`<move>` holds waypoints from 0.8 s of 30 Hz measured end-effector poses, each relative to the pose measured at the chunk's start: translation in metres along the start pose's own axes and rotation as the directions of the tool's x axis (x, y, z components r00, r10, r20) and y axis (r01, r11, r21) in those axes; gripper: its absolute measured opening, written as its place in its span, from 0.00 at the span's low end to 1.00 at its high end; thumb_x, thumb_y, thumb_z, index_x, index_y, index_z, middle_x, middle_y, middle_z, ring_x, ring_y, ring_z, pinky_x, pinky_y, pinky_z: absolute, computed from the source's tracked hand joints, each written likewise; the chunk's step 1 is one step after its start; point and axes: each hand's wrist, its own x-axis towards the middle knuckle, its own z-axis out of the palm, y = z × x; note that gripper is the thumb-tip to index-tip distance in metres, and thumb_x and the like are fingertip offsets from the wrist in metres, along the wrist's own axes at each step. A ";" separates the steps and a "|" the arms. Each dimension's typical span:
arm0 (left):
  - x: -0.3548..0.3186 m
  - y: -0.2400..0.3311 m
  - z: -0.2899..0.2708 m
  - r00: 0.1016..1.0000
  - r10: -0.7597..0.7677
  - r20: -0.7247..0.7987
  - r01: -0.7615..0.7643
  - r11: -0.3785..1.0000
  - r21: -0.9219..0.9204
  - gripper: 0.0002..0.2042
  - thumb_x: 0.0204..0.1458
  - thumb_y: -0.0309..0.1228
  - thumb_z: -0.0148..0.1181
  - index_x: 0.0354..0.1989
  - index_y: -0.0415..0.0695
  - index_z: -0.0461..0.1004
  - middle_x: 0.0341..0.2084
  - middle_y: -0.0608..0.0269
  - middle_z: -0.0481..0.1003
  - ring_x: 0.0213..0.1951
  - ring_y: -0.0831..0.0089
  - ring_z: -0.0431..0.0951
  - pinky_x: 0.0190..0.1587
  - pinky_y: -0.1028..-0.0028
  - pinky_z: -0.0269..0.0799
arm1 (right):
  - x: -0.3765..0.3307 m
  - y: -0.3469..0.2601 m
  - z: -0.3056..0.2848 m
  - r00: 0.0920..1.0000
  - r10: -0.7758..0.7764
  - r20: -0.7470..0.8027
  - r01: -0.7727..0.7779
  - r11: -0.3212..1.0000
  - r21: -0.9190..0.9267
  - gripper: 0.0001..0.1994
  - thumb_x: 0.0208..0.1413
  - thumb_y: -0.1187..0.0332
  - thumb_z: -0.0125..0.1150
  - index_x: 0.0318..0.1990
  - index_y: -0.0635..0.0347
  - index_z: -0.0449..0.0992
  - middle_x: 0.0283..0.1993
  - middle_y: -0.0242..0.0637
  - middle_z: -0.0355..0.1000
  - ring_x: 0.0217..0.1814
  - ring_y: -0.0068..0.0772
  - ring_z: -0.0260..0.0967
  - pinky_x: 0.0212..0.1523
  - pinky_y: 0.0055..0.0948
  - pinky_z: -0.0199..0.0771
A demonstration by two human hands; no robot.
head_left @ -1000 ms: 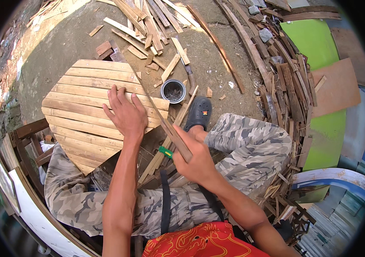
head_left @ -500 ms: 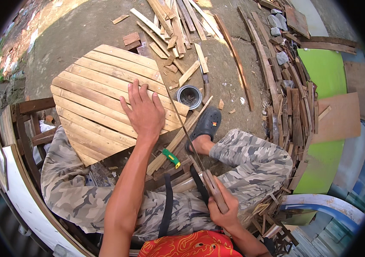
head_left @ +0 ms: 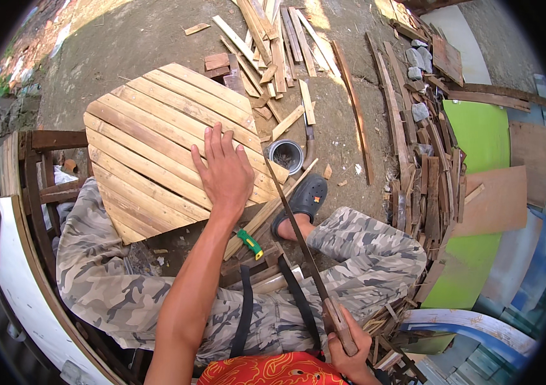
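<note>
Fingers point(head_left: 214, 142) of the left hand point(head_left: 223, 172) spread flat on the slatted wooden panel point(head_left: 157, 138), panel at ten o'clock, right hand point(head_left: 348, 350) at five o'clock, fingers wrapped around the handsaw point(head_left: 298, 234) handle, blade touching panel's right edge, metal tin point(head_left: 285, 155) just beyond.

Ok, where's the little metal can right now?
In the head view the metal can stands on the dirt just right of the slatted wooden panel, ahead of the dark shoe and beside the saw blade.
</note>
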 end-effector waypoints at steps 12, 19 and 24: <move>0.002 -0.005 0.002 0.999 0.035 -0.024 -0.036 0.999 -0.029 0.20 0.67 0.36 0.51 0.65 0.42 0.67 0.71 0.56 0.61 0.76 0.60 0.54 0.76 0.46 0.40 | 0.144 0.026 0.075 0.991 -0.107 -0.084 0.106 0.994 -0.019 0.29 0.56 0.77 0.57 0.68 0.66 0.68 0.52 0.60 0.79 0.54 0.50 0.81 0.52 0.34 0.78; 0.001 -0.001 0.002 0.999 0.035 -0.024 -0.034 0.999 0.038 0.21 0.65 0.37 0.54 0.64 0.43 0.69 0.70 0.56 0.63 0.75 0.60 0.55 0.76 0.45 0.41 | 0.040 -0.012 0.023 0.990 -0.136 -0.034 0.134 0.990 -0.054 0.30 0.55 0.81 0.56 0.69 0.72 0.66 0.58 0.56 0.78 0.60 0.45 0.79 0.58 0.34 0.77; 0.002 -0.002 0.003 0.999 0.036 -0.025 -0.036 0.999 0.023 0.21 0.66 0.36 0.53 0.65 0.44 0.69 0.70 0.58 0.63 0.75 0.61 0.55 0.76 0.46 0.40 | 0.278 0.021 0.126 0.954 -0.220 -0.205 0.219 0.975 -0.027 0.29 0.54 0.75 0.56 0.67 0.66 0.70 0.52 0.57 0.80 0.48 0.36 0.78 0.53 0.31 0.76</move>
